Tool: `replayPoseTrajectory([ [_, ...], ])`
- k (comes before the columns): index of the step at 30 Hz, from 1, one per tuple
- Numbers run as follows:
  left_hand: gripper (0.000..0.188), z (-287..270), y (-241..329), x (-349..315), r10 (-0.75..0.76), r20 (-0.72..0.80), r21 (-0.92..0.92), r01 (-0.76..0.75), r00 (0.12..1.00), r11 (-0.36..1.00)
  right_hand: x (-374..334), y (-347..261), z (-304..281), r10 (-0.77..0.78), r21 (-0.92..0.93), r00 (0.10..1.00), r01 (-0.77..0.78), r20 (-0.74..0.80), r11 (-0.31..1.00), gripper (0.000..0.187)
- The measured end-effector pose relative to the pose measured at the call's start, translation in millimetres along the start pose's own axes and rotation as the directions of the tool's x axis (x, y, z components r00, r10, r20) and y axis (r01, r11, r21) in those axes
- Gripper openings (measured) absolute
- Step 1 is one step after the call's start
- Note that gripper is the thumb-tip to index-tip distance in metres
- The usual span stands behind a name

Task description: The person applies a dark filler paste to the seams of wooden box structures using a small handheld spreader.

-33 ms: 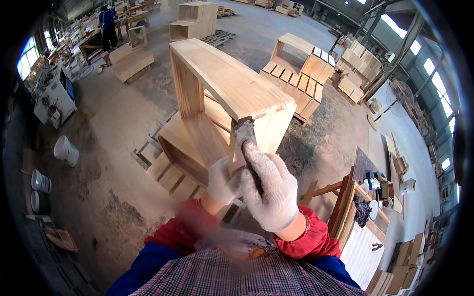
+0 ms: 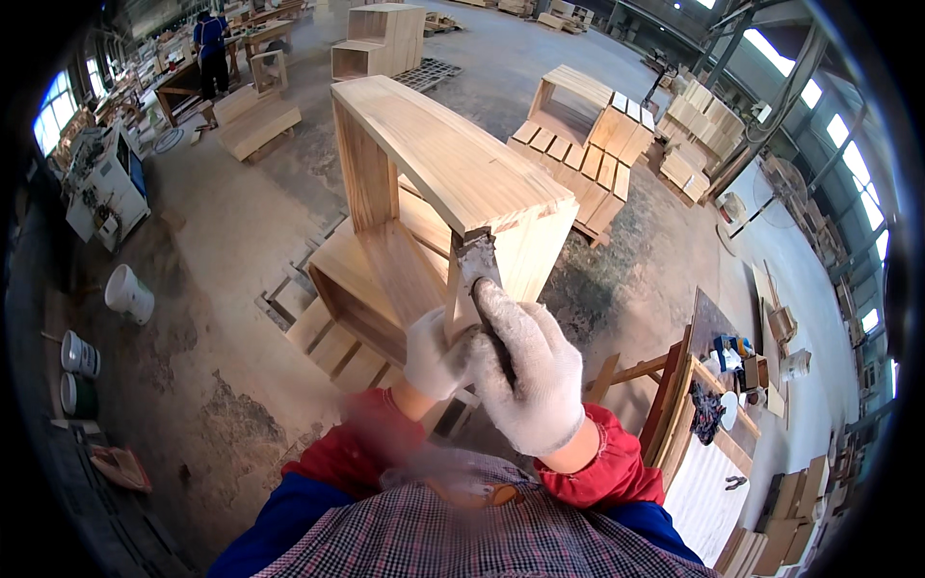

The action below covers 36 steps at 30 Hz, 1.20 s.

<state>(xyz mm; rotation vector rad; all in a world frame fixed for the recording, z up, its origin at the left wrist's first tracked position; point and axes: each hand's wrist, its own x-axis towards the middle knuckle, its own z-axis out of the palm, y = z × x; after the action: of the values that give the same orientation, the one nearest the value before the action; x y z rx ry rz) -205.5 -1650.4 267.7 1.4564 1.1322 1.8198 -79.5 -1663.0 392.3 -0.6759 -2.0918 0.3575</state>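
In the middle stands a pale wooden cabinet (image 2: 453, 149) of open, stepped boxes. My right hand (image 2: 530, 376), in a stained white glove, is closed on a putty knife (image 2: 476, 258), index finger stretched along it. The smeared grey blade lies against the cabinet's near edge, just below the top corner. My left hand (image 2: 432, 358), also gloved, curls round the lower part of that edge, close beside my right; its fingertips are partly hidden. Beneath the cabinet shows a slatted wooden pallet (image 2: 332, 337).
More stepped wooden cabinets (image 2: 578, 144) stand beyond on the right. A workbench (image 2: 713, 453) with a dark rag (image 2: 706, 412) and pliers (image 2: 736, 482) is at lower right. White buckets (image 2: 129, 294) and a machine (image 2: 111, 183) line the left. A person (image 2: 208, 48) stands far off.
My right hand and the putty knife have slid very slightly down along the edge. My left hand and the cabinet have stayed put.
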Motion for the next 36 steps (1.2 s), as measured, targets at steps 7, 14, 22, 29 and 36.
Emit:
replayPoseTrajectory([
  [7,0.030,0,4,-2,-0.036,0.001,0.002,0.036,0.999,0.999,5,0,-1,-0.022,0.021,1.000,0.022,0.000,1.000,0.042],
  [14,0.024,4,7,-1,-0.073,-0.001,-0.035,0.073,0.997,0.997,6,7,-9,0.023,0.041,0.999,-0.022,-0.027,0.999,0.041],
  [22,0.026,2,13,3,-0.082,0.000,0.084,0.082,0.997,0.993,4,12,-10,0.016,0.027,0.999,-0.015,-0.050,1.000,0.040],
  [29,0.030,-5,11,-8,-0.269,0.040,0.054,0.266,0.962,0.962,37,30,-9,0.000,0.000,0.983,0.000,-0.185,1.000,0.043],
  [36,0.031,-9,2,-11,-0.181,-0.004,0.066,0.181,0.983,0.981,39,28,-61,-0.101,-0.044,0.992,0.105,0.076,0.993,0.046],
])
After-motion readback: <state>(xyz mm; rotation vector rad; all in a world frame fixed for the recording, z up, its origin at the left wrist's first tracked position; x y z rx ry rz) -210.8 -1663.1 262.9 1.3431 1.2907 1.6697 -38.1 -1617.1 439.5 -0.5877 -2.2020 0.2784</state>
